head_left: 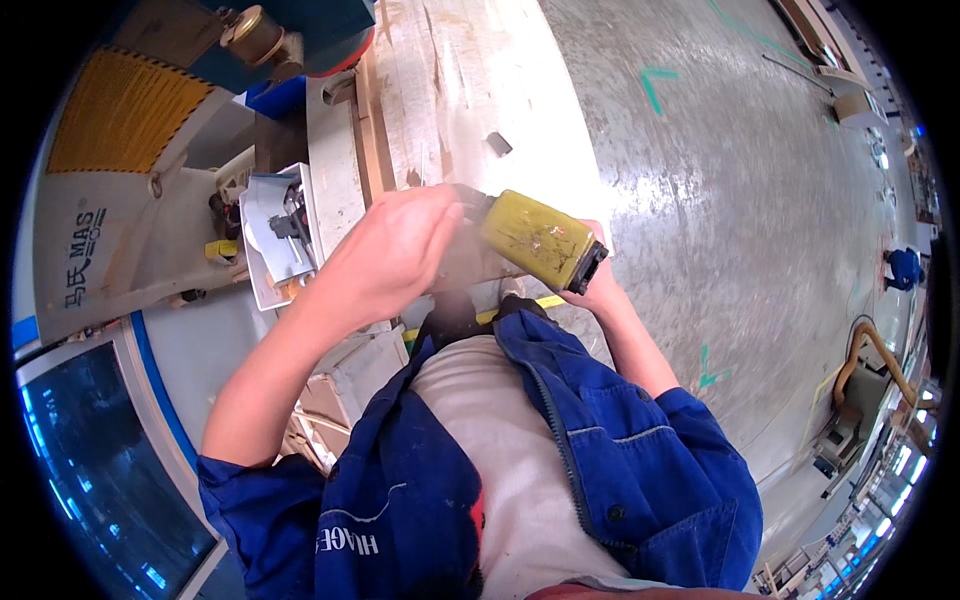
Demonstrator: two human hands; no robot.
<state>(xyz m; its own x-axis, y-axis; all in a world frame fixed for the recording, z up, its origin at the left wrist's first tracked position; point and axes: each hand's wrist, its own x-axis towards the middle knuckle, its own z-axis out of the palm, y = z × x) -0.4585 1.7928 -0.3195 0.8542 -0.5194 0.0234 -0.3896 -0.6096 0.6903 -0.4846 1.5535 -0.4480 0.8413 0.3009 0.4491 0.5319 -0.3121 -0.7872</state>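
Note:
In front of my body, a scuffed olive-yellow rectangular case with a black fitting at its near right end is held tilted over the workbench. My right hand is closed around its far right side, with most of the fingers hidden behind it. At the case's left end, my left hand has its fingers pressed together. A dark, blurred piece shows between those fingertips and the case; its kind cannot be made out.
The pale workbench carries a small grey block. To the left stands a white bin with tools, beside a large machine with a yellow grille. Grey floor extends to the right, where a distant person in blue appears.

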